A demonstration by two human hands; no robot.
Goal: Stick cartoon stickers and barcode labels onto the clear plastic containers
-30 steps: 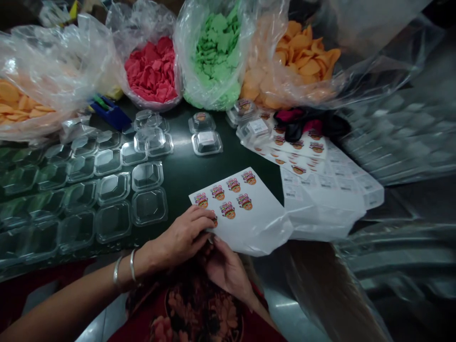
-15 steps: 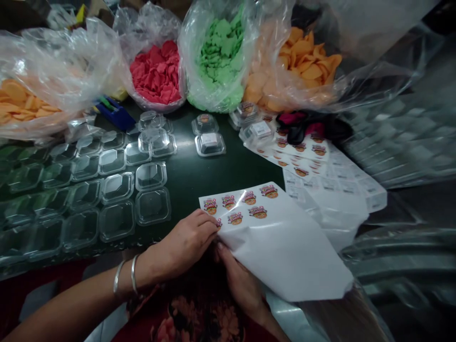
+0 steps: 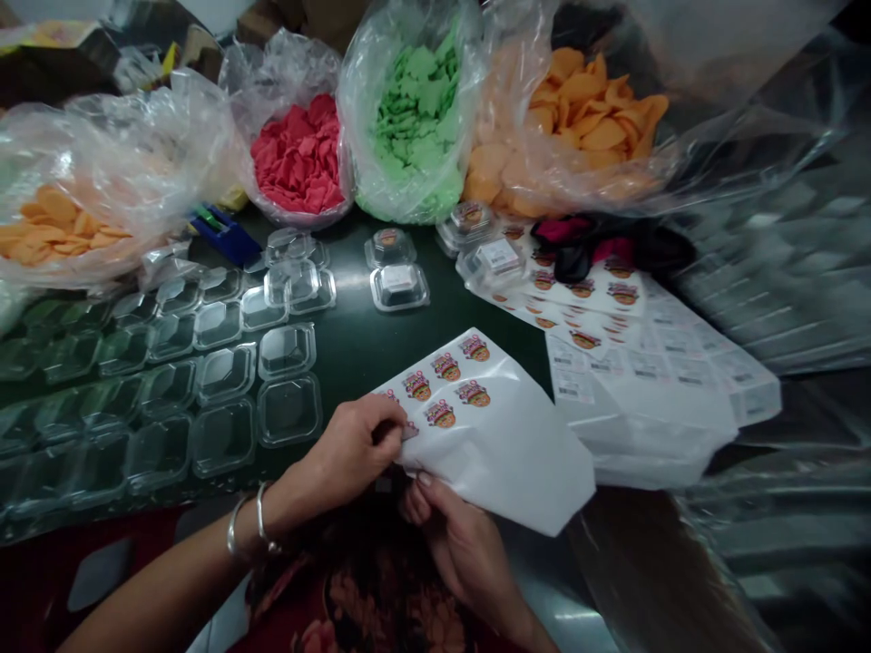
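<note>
Since the sticker sheet [image 3: 507, 444] looks thin, light and floppy, left grip [image 3: 354, 449] and right grip [image 3: 463, 535] pinch its near corner.

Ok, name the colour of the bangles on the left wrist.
Silver bangles; the head view shows them best.

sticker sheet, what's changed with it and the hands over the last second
The sticker sheet flared out to the right, then drew back, and now bows up off the table. The left hand has curled tighter, pinching at the sheet's near-left corner. The right hand still grips the near edge from below. Clear plastic containers and bags of coloured chips stayed put.
</note>
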